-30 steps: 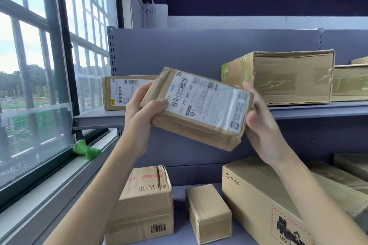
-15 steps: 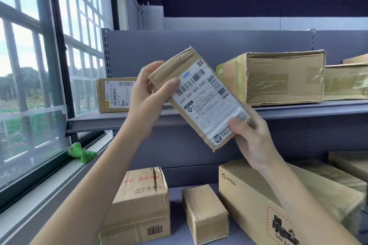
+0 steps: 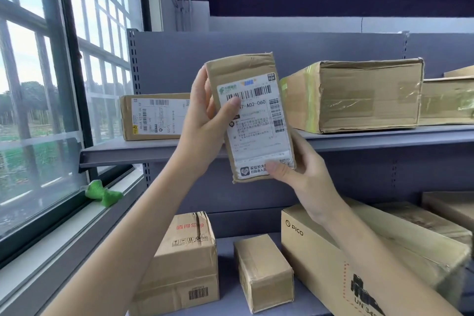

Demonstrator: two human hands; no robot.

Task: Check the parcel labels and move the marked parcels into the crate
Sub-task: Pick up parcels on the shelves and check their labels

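Parcel (image 3: 250, 115) held upright in the air before upper shelf (image 3: 384, 140), label facing camera. Left hand (image 3: 205, 120) gripping upper left edge, thumb across barcode. Right hand (image 3: 302, 174) pinching lower right corner, thumb on label.

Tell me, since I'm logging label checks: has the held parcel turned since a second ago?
Yes. The held parcel has turned from lying nearly level to standing upright, judged against the shelf edge.

Grey shelf (image 3: 359, 140) bears a labelled box (image 3: 154, 117) and taped cartons (image 3: 359, 96).
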